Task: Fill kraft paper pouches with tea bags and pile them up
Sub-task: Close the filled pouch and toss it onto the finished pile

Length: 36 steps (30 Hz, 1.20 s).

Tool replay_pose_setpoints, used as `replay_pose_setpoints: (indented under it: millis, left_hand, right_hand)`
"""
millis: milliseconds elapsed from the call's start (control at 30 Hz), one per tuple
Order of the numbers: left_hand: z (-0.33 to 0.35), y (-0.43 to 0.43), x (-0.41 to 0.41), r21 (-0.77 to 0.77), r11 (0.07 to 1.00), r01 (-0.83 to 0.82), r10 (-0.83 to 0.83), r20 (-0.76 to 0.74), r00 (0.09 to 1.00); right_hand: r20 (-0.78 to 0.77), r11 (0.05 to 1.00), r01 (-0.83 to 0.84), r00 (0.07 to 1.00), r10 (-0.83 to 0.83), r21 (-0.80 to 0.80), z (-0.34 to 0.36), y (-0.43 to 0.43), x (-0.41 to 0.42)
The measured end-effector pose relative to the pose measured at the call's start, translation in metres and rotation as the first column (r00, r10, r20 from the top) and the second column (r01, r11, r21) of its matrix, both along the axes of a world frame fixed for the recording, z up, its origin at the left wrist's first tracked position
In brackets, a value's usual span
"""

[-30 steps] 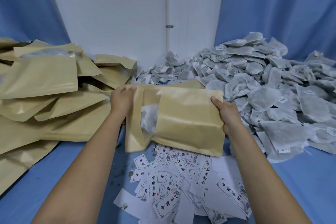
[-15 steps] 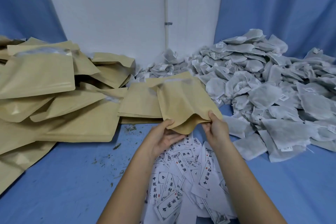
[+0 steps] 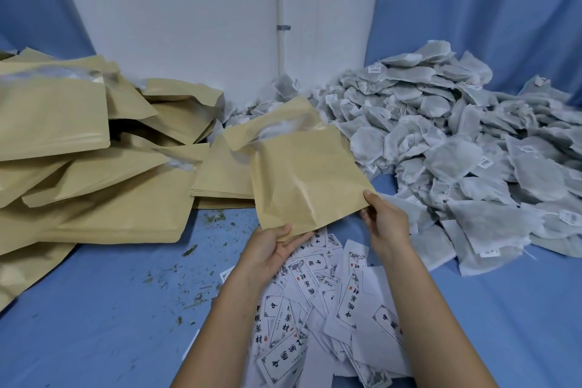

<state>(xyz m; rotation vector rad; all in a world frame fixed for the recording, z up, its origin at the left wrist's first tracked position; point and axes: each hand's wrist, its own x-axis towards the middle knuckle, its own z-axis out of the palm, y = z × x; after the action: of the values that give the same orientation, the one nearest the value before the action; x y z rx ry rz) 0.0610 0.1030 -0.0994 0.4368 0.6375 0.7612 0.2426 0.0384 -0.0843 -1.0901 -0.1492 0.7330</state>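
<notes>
Head view: left hand (image 3: 271,249) and right hand (image 3: 387,224) each pinch a bottom corner of the kraft pouch (image 3: 302,173), held above the blue table (image 3: 94,324). Its unsealed mouth points away toward the tea bags (image 3: 456,151). Tipped further, its contents could slide out.

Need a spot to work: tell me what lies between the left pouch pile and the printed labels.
Head view: blue cloth scattered with greenish crumbs lies between the pouch pile and the printed labels.
</notes>
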Motion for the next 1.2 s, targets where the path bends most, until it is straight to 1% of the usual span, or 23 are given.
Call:
replay_pose_setpoints:
  millis: [133, 200, 233, 300, 367, 433, 500, 533, 600, 667, 767, 833, 867, 933, 1000, 1067, 1133, 1200]
  left_hand:
    - [0.001, -0.003, -0.001, 0.023, 1.000, -0.001, 0.002, -0.020, 1.000]
    - [0.003, -0.003, -0.001, 0.026, 1.000, -0.005, 0.005, -0.021, 1.000]
    - [0.003, -0.003, 0.000, 0.025, 1.000, -0.010, 0.011, -0.018, 1.000]
    - [0.003, -0.005, 0.001, 0.021, 0.999, -0.026, 0.026, -0.004, 1.000]
    - [0.003, -0.006, 0.002, 0.033, 0.999, -0.035, 0.035, 0.000, 0.999]
    - [0.002, -0.006, 0.003, 0.050, 0.998, -0.032, 0.032, -0.008, 0.999]
    - [0.001, -0.007, 0.004, 0.064, 0.998, -0.028, 0.029, -0.015, 0.999]
    - [0.001, -0.007, 0.004, 0.067, 0.997, -0.029, 0.030, -0.011, 0.999]
    - [0.001, -0.007, 0.006, 0.063, 0.997, -0.035, 0.034, 0.014, 0.999]
    - [0.001, -0.006, 0.007, 0.063, 0.997, -0.040, 0.038, 0.031, 0.999]
    - [0.000, -0.007, 0.007, 0.069, 0.997, -0.043, 0.042, 0.021, 0.999]
    - [0.000, -0.008, 0.008, 0.080, 0.996, -0.041, 0.040, 0.022, 0.999]
    - [0.001, -0.009, 0.008, 0.081, 0.996, -0.044, 0.042, 0.028, 0.999]
    - [0.002, -0.010, 0.010, 0.087, 0.995, -0.054, 0.050, 0.045, 0.998]
    - [0.001, -0.012, 0.012, 0.111, 0.992, -0.058, 0.054, 0.040, 0.998]
    - [0.000, -0.013, 0.012, 0.118, 0.992, -0.049, 0.047, 0.023, 0.999]
    - [-0.001, -0.014, 0.011, 0.118, 0.992, -0.044, 0.042, 0.020, 0.999]
    - [-0.002, -0.014, 0.012, 0.120, 0.992, -0.045, 0.043, 0.025, 0.999]
  right_hand:
    - [0.062, 1.000, 0.015, 0.998, -0.015, -0.004, -0.002, -0.001, 0.002]
    - [0.062, 1.000, 0.028, 0.998, -0.028, 0.007, -0.004, 0.000, 0.001]
    - [0.050, 1.000, 0.016, 0.999, -0.017, 0.018, -0.005, 0.001, 0.001]
    - [0.018, 0.997, -0.065, 0.998, 0.065, 0.033, -0.006, 0.002, -0.002]
    - [0.036, 0.994, -0.114, 0.993, 0.114, -0.004, -0.009, 0.004, -0.006]
    - [0.098, 0.996, -0.064, 0.993, 0.071, -0.065, -0.011, 0.006, -0.007]
    - [0.119, 0.997, -0.023, 0.992, 0.031, -0.068, -0.012, 0.005, -0.008]
    - [0.102, 0.999, -0.031, 0.994, 0.035, -0.041, -0.011, 0.005, -0.010]
    - [0.040, 0.992, -0.121, 0.992, 0.120, 0.034, -0.012, 0.006, -0.014]
    - [0.042, 0.982, -0.184, 0.982, 0.182, 0.046, -0.013, 0.008, -0.020]
    - [0.120, 0.993, -0.111, 0.986, 0.116, -0.046, -0.013, 0.009, -0.028]
    - [0.128, 0.996, -0.080, 0.988, 0.086, -0.045, -0.012, 0.009, -0.028]
    - [0.111, 0.995, -0.097, 0.989, 0.099, -0.025, -0.012, 0.009, -0.029]
    - [0.063, 0.982, -0.187, 0.981, 0.186, 0.014, -0.013, 0.008, -0.032]
    - [0.091, 0.970, -0.240, 0.966, 0.242, -0.026, -0.015, 0.008, -0.037]
    - [0.121, 0.977, -0.204, 0.970, 0.209, -0.058, -0.017, 0.008, -0.040]
    - [0.127, 0.983, -0.179, 0.975, 0.184, -0.048, -0.016, 0.008, -0.041]
    - [0.123, 0.976, -0.215, 0.969, 0.216, -0.021, -0.016, 0.008, -0.043]
